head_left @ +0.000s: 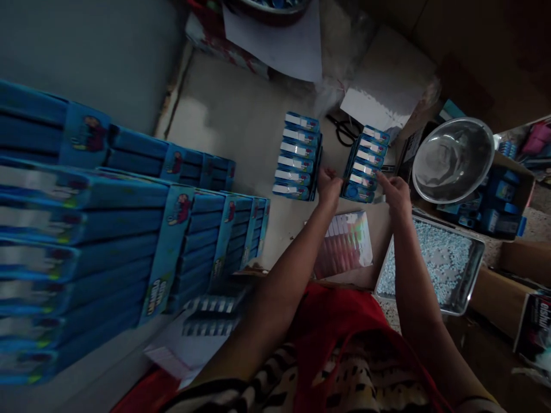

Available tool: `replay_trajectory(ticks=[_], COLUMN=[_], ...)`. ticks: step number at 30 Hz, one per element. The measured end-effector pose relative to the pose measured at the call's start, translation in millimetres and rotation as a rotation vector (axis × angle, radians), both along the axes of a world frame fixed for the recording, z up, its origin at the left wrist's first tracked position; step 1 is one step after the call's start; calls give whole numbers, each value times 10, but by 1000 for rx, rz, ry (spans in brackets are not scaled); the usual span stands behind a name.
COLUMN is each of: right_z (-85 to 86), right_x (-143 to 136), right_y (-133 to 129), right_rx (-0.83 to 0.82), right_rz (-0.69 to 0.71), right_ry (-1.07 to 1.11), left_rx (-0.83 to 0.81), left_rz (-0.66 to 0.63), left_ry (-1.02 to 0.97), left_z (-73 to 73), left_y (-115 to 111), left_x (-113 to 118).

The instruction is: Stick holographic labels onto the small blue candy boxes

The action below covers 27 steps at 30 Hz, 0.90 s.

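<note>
Two rows of small blue boxes with white strips on their ends lie on the table, a left row [294,158] and a right row [365,166]. In the gap between them is my left hand [329,182], its fingers loosely bent and partly in shadow, close to the near part of the right row. My right hand [392,190] is at the right edge of that row, with thumb and finger closed near the end of one box's white strip. Whatever is between those fingertips is too small to make out. A printed pink sheet [344,244] lies just below both rows.
Tall stacks of blue boxes [116,246] fill the left side. Scissors [345,132] lie behind the rows. To the right are a metal bowl [451,160], a carton of blue containers [501,189] and a metal tray [476,275] of small pale-blue pieces. White paper [284,40] lies at the back.
</note>
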State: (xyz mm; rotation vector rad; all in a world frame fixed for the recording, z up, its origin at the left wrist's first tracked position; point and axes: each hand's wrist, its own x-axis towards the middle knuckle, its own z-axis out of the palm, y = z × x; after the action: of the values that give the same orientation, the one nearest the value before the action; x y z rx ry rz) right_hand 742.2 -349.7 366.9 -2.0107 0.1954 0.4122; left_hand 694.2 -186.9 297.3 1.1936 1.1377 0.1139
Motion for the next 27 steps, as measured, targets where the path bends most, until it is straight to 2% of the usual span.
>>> replay_trajectory(ticks=[3, 5, 7, 10, 12, 15, 18, 21, 27], right_z=[212, 318, 381, 416, 423, 424, 394, 309, 86], right_x=[-109, -195, -276, -381, -451, -574, -698, -748, -544], right_y=[-62, -57, -15, 66, 86, 28, -66, -66, 181], right_rx=[97, 142, 190, 243, 263, 284, 247, 144, -87], right_rz=[-41, -33, -15, 19, 29, 24, 16, -30, -80], right_ry=[-43, -45, -21, 15, 32, 62, 78, 3, -228], left_rx=[246, 299, 154, -256, -403, -379, -231, -14, 347], left_rz=[-47, -60, -92, -221, -263, -208, -191, -286, -459], left_ry=[-142, -262, -337, -355, -328, -270, -227, -191, -162], left_z=[247, 469, 665, 815, 825, 784, 745, 730, 703], left_y=[-61, -146, -239, -349, -388, -386, -306, -160, 153], left_x=[-246, -500, -731, -914, -949, -991, -1047, -995, -549])
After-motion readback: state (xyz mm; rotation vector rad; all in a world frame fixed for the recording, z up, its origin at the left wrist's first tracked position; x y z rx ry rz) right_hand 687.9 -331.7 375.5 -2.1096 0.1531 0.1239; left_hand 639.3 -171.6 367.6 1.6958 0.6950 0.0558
